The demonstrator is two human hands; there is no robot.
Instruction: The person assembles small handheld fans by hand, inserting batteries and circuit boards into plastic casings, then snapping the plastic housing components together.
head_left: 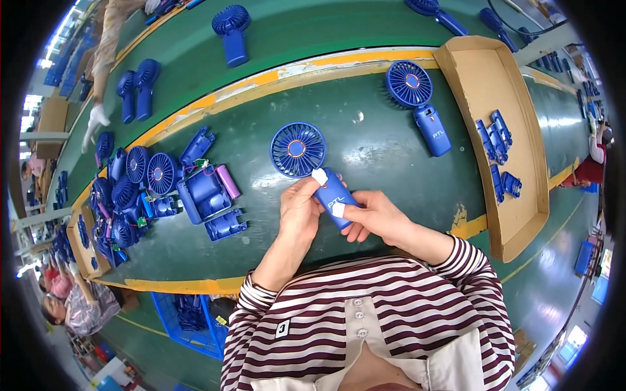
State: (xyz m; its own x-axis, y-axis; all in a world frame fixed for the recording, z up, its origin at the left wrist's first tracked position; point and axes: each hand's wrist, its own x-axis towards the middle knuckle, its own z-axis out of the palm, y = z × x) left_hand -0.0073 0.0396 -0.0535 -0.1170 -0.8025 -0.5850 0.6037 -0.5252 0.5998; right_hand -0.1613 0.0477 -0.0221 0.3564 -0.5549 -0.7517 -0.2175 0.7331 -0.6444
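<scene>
Both my hands are closed around a blue handheld fan in front of my chest. Its round caged head points away from me, and its handle slants down to the right. My left hand grips the upper handle near the neck, with a white cover on the thumb. Lower on the handle is my right hand, its white-tipped thumb pressed on the front and the fingers curled beneath. Farther right on the bench lies another blue handheld fan, its handle toward me.
Fan heads, a blue handle shell and a purple cylinder are heaped at left. A cardboard tray with blue plastic parts stands at right. Fans lie on the green strip beyond, where another person's gloved hand reaches in.
</scene>
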